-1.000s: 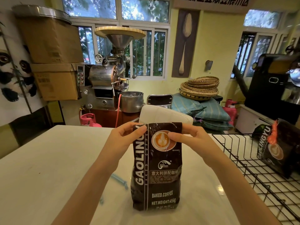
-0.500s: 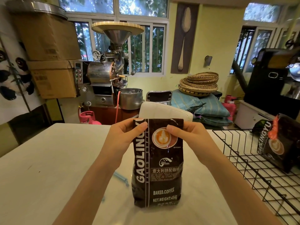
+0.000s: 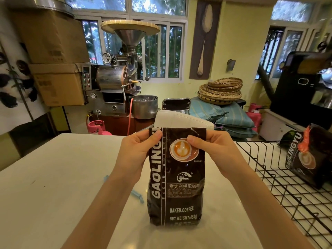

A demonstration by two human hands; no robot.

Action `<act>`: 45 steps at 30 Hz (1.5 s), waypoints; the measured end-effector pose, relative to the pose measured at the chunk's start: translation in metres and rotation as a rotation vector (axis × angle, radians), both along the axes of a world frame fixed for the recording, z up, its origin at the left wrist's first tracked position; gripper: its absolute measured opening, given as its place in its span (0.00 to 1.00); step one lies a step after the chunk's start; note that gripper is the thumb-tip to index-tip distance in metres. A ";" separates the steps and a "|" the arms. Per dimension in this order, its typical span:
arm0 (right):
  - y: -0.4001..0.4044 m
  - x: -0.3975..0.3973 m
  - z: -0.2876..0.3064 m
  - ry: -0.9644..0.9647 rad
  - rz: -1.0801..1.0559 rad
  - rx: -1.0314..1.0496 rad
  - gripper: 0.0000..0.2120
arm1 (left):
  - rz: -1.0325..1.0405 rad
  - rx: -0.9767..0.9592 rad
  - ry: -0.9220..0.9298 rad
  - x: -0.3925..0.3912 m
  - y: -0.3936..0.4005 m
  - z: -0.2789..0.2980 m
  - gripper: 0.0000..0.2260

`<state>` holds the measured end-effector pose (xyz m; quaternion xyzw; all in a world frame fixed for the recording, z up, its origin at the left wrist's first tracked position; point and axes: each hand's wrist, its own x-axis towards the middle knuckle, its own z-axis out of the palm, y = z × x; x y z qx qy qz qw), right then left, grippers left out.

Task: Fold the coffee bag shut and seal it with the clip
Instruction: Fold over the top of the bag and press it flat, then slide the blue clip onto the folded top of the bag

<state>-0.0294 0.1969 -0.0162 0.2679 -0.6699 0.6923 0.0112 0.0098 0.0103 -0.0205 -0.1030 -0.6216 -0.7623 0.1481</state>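
Coffee bag (image 3: 177,177) stands upright on the white table (image 3: 53,177), lower centre of frame, dark brown, front print facing the camera: "GAOLING…" vertical down its left side, latte-cup picture near the top, "BAKED.COFFEE" and "NET.WEIGHT:454g" near the bottom. Left hand (image 3: 136,151) is closed on the bag's upper left corner, thumb across the front panel over the lettering, remaining fingers wrapped behind. Right hand (image 3: 213,150) is closed on the upper right corner, thumb pressed on the front just above the cup picture, fingers curled behind the edge. Both are pinch grips at the top edge; top edge looks flat and straight, a small crease near its right end. Can't tell whether the mouth is folded over. Clip (image 3: 137,194), light blue, lies flat on the table left of the bag, mostly hidden by the left forearm; a second blue bit shows at (image 3: 106,177), probably its other end, can't confirm. Neither hand touches it. Black wire rack (image 3: 269,168) sits at right of frame on the table, with a second coffee bag (image 3: 309,157) leaning in it at the far right edge. White case (image 3: 181,119) sits directly behind the bag at the table's far edge.
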 end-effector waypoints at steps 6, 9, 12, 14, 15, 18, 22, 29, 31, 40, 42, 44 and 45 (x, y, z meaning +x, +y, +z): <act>0.002 -0.004 -0.005 -0.005 0.009 -0.025 0.09 | 0.054 -0.274 0.094 0.003 -0.007 0.004 0.13; 0.003 -0.005 -0.006 -0.002 0.027 -0.037 0.08 | -0.056 -0.521 0.043 0.005 -0.033 0.006 0.15; -0.002 -0.007 -0.005 -0.007 0.041 -0.032 0.07 | -0.003 -0.822 -0.111 -0.002 -0.068 -0.009 0.08; -0.006 -0.009 -0.005 -0.021 0.048 -0.022 0.07 | 0.035 -1.062 -0.236 -0.009 -0.091 -0.030 0.08; -0.008 -0.010 -0.005 -0.031 0.049 -0.018 0.07 | 0.040 -1.147 -0.294 -0.012 -0.101 -0.042 0.08; -0.011 -0.014 -0.006 -0.061 0.038 -0.029 0.08 | 0.094 -1.260 -0.388 -0.013 -0.124 -0.071 0.11; -0.011 -0.015 -0.008 -0.081 0.031 -0.038 0.10 | 0.109 -1.355 -0.400 -0.016 -0.137 -0.090 0.13; -0.008 -0.007 -0.009 -0.051 0.036 -0.045 0.07 | 0.111 -1.201 -0.396 -0.014 -0.153 -0.110 0.14; -0.006 -0.007 -0.009 -0.046 0.035 -0.042 0.08 | 0.133 -1.171 -0.351 -0.013 -0.154 -0.112 0.14; -0.005 -0.003 -0.009 -0.058 0.024 -0.050 0.08 | 0.219 -1.078 -0.278 -0.014 -0.151 -0.106 0.02; -0.005 -0.003 -0.010 -0.058 0.022 -0.050 0.08 | 0.186 -0.764 -0.313 -0.013 -0.149 -0.088 0.02; -0.004 -0.003 -0.010 -0.055 0.020 -0.050 0.09 | 0.161 -0.437 -0.254 -0.007 -0.143 -0.062 0.04; -0.004 -0.004 -0.011 -0.057 0.018 -0.054 0.09 | 0.142 -0.322 -0.202 -0.004 -0.138 -0.049 0.05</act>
